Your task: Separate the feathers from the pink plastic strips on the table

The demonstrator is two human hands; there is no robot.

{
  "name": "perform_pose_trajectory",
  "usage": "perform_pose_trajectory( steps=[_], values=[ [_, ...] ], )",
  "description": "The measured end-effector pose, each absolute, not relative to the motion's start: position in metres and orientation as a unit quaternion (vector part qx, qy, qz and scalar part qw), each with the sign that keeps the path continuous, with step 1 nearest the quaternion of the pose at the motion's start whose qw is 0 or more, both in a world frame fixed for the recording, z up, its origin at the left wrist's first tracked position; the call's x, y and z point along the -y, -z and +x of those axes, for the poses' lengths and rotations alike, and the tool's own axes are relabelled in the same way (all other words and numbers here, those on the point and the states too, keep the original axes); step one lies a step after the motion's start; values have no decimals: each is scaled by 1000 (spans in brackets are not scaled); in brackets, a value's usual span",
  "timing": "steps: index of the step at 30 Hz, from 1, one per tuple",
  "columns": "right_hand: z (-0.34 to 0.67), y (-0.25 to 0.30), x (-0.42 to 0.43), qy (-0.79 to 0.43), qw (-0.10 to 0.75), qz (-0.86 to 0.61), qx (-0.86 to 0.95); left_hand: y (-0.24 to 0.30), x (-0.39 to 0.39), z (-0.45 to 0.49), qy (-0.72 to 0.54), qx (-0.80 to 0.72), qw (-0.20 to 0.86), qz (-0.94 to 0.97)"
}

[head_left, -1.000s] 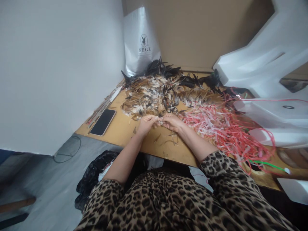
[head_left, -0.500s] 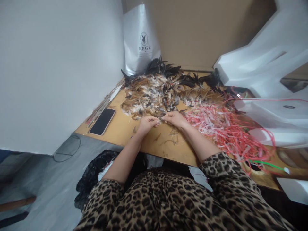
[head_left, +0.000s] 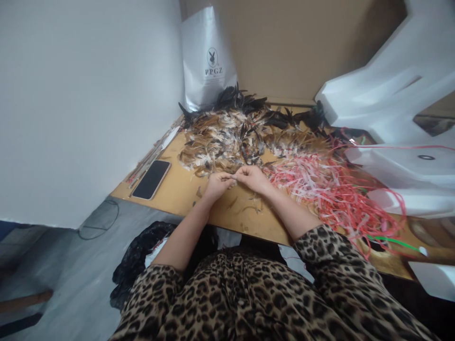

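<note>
My left hand (head_left: 218,185) and my right hand (head_left: 253,179) meet over the front part of the wooden table (head_left: 185,199). Thumb and forefinger are pinched on each, and the fingertips nearly touch. Whatever lies between them is too small and thin to make out. Just beyond the hands spreads a heap of brown, white and black feathers (head_left: 220,137). Loose feather scraps (head_left: 250,208) are scattered on the tabletop below my right hand. Beside my right forearm is a tangled pile of pink and red plastic ribbon strips (head_left: 330,189).
A phone (head_left: 151,179) lies at the left, near thin sticks (head_left: 151,156) along the wall. A silvery-white printed bag (head_left: 209,61) stands at the back. White machine-like housing (head_left: 398,94) fills the right side. A black plastic bag (head_left: 138,255) is below the table.
My right hand has shifted slightly left, so its fingertips have come up to those of my left hand. The left hand has hardly moved.
</note>
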State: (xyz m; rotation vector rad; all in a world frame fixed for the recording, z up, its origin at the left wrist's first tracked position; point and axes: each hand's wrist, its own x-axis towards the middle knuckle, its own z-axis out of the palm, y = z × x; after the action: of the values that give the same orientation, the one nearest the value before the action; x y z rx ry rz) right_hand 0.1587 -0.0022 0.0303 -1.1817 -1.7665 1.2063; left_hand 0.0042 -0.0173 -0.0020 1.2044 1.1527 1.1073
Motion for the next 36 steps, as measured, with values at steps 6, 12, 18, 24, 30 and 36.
perform_pose_trajectory(
  steps=[6, 12, 18, 24, 30, 36],
  values=[
    [172, -30, -5, -438, 378, -468, 668, 2, 17, 1, -467, -488, 521, 521],
    [176, -22, -4, -373, 354, -408, 755, 4, 17, 0, -456, -471, 526, 542],
    [173, -23, -3, -293, 348, -384, 803, 0, 19, 0, -440, -463, 535, 553],
    [171, -27, -1, -279, 339, -395, 807, -2, 17, -2, -450, -464, 561, 516],
    [168, -27, 1, -285, 329, -383, 815, 2, 13, -6, -470, -450, 602, 462],
    [168, -26, 1, -336, 313, -372, 807, 9, 10, -8, -481, -445, 620, 432]
  ],
)
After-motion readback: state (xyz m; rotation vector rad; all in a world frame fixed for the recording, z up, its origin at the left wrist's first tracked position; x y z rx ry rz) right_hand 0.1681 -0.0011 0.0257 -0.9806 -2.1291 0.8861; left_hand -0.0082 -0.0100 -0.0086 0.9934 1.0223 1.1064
